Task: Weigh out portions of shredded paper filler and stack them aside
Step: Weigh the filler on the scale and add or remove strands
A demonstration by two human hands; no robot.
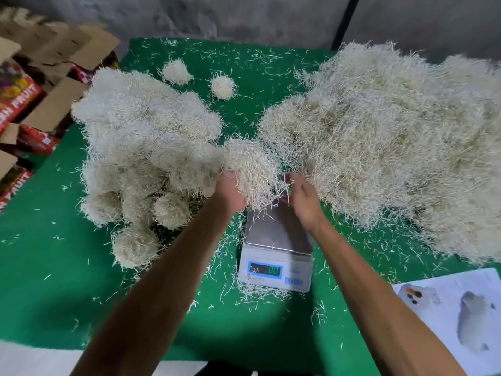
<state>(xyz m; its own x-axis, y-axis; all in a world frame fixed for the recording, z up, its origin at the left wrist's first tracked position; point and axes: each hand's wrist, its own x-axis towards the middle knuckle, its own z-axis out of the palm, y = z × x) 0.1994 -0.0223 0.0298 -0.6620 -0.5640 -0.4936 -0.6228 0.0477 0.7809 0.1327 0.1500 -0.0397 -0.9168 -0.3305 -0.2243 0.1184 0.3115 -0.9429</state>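
A small digital scale [276,248] with a bare steel pan sits at the centre of the green table, and its display reads zero. My left hand [229,192] grips a fist-sized clump of shredded paper filler [250,169] above the far edge of the scale. My right hand [302,196] is beside the clump with loosely curled fingers, touching loose strands at its right side. A big loose heap of filler [393,147] covers the right of the table. A stack of rounded portions [141,147] lies on the left.
Two small filler balls [176,71] [222,87] sit at the back of the green table [67,280]. Open cardboard boxes with red print [29,104] stand off the left edge. A printed sheet [461,316] lies at the front right. Loose strands are scattered everywhere.
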